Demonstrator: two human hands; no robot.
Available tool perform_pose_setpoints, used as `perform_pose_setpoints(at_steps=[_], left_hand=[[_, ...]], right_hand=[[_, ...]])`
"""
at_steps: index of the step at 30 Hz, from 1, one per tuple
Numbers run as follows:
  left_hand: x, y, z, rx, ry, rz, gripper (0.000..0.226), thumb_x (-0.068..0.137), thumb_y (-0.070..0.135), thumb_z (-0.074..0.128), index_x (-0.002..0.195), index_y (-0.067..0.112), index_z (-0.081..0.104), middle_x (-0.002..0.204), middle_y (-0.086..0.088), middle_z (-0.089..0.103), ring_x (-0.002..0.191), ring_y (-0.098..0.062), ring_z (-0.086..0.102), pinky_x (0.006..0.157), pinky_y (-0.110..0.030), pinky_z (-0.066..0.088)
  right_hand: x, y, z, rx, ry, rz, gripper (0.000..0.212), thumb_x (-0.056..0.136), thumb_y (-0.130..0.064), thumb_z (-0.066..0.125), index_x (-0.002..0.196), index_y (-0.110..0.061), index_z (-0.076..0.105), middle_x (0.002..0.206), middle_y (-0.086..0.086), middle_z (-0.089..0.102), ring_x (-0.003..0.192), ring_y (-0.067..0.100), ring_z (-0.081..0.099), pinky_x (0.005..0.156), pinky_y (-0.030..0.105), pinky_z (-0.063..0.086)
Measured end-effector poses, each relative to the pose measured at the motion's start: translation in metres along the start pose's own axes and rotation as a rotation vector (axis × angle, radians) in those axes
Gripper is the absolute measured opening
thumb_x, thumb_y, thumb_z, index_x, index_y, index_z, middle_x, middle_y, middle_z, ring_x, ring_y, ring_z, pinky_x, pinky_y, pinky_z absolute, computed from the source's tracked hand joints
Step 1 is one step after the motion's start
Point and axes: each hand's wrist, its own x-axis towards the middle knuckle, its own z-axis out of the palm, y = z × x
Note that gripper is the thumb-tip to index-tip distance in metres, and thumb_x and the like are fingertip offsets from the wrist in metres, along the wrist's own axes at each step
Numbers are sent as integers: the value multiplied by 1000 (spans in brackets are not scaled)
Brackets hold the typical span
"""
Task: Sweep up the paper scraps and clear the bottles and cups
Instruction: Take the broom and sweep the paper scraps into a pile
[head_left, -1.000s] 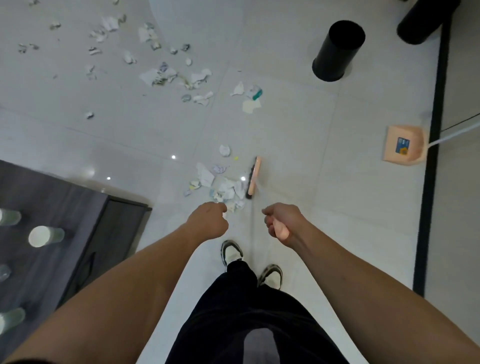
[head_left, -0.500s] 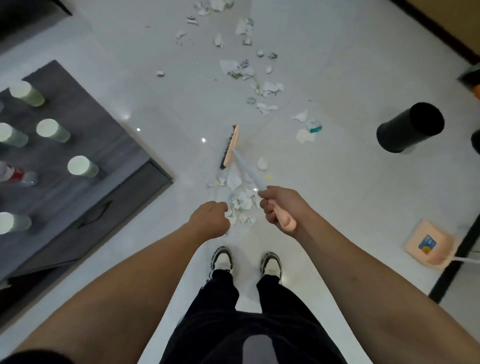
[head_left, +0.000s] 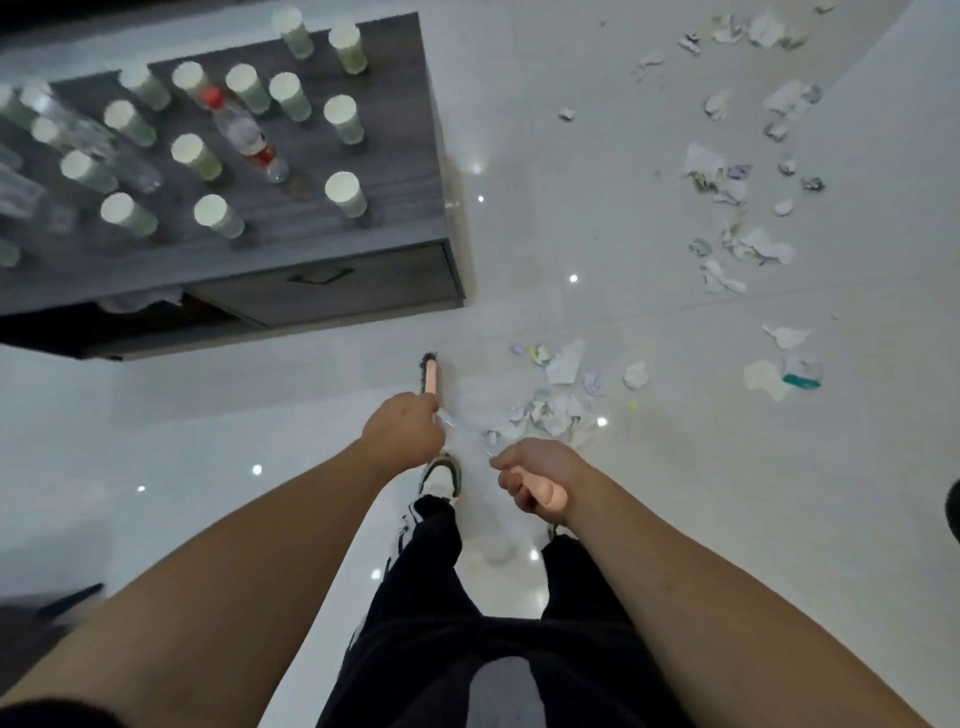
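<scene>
Both hands grip one long, pale broom handle (head_left: 467, 428), which runs down and away to a peach-coloured plastic broom head (head_left: 430, 375) with dark bristles resting on the glossy white tiled floor (head_left: 675, 467). The left hand (head_left: 402, 434) is curled round the shaft lower down, nearer the head, where it can steer; the right hand (head_left: 535, 480) is wrapped round the peach end grip close to the body, likely to supply the pull. The head sits left of the nearest heap of torn white paper scraps (head_left: 558, 402), so it looks lifted clear or set for another stroke, though I cannot tell whether it touches the tiles.

The scraps fall into roughly three groups: that near heap just beyond the hands, a looser cluster (head_left: 737, 223) further right, and a far scatter near the top right edge; single pieces are too many and too blurred to count.

On the dark grey wooden cabinet (head_left: 395, 228) at far left stand about seventeen pale green paper cups (head_left: 345, 193), upright and spread apart, untouched so far. Among them lies one clear plastic bottle with a red cap (head_left: 244, 136), plus at least two more clear bottles (head_left: 93, 137) at the left edge, hard to separate
</scene>
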Motion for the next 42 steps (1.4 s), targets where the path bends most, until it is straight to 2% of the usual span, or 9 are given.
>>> perform_pose_setpoints(at_steps=[3, 7, 10, 14, 19, 25, 29, 32, 42], left_hand=[[-22, 24, 29, -6, -45, -6, 41, 90, 23, 48, 130, 15, 53, 129, -11, 55, 118, -28, 50, 91, -32, 41], [-29, 70, 55, -9, -72, 17, 47, 89, 23, 47, 136, 18, 49, 133, -9, 51, 122, -26, 47, 93, -32, 40], [-27, 107, 62, -23, -53, 67, 47, 89, 25, 48, 136, 19, 49, 133, -7, 51, 120, -26, 48, 89, -32, 42], [-23, 139, 61, 1, -28, 116, 46, 90, 26, 47, 136, 20, 48, 133, -5, 50, 120, -25, 47, 85, -32, 41], [-20, 144, 49, -14, 21, 112, 45, 89, 25, 48, 135, 20, 49, 129, -5, 51, 118, -24, 48, 84, -30, 39], [-15, 129, 31, -28, 31, 74, 45, 90, 24, 48, 134, 18, 50, 129, -6, 51, 117, -24, 48, 87, -31, 42], [1, 122, 6, -29, 48, 98, 44, 90, 25, 48, 133, 19, 51, 126, -6, 53, 116, -24, 49, 87, -31, 42], [21, 113, -17, -9, 59, 136, 42, 90, 26, 50, 131, 20, 53, 124, -7, 55, 115, -25, 50, 88, -32, 42], [134, 98, -104, 180, -37, 378, 46, 91, 26, 47, 136, 16, 49, 135, -11, 51, 121, -27, 49, 93, -34, 43]], right_hand=[[-17, 19, -46, -116, 41, 16, 16, 90, -5, 60, 106, -3, 55, 57, 4, 41, 34, 8, 38, 31, 17, 30], [-57, 34, -131, -150, 159, 2, 7, 84, -2, 63, 91, 1, 61, 57, 7, 46, 39, 11, 39, 32, 19, 28], [-79, 32, -185, -137, 269, -9, 9, 83, -2, 66, 91, 1, 63, 55, 5, 47, 38, 10, 40, 32, 18, 28], [-89, 23, -217, -153, 395, -72, 12, 80, 2, 68, 90, 4, 63, 53, 7, 49, 35, 12, 42, 32, 18, 31], [-82, 13, -194, -233, 467, -223, 13, 76, 9, 61, 77, -2, 54, 54, 10, 47, 31, 18, 41, 39, 21, 34], [-86, -22, -146, -198, 334, -250, 17, 78, 9, 60, 71, -3, 51, 50, 8, 43, 31, 17, 38, 38, 20, 31], [-78, -51, -119, -159, 227, -212, 6, 81, 2, 65, 83, 1, 59, 52, 8, 47, 36, 15, 40, 35, 18, 31], [-59, -68, -106, -63, 183, -161, 15, 82, 0, 65, 96, 3, 59, 56, 7, 47, 37, 13, 41, 33, 18, 30], [-23, -98, -72, 123, 695, -316, 12, 76, 10, 59, 78, -1, 55, 61, 13, 48, 32, 18, 44, 41, 24, 35]])
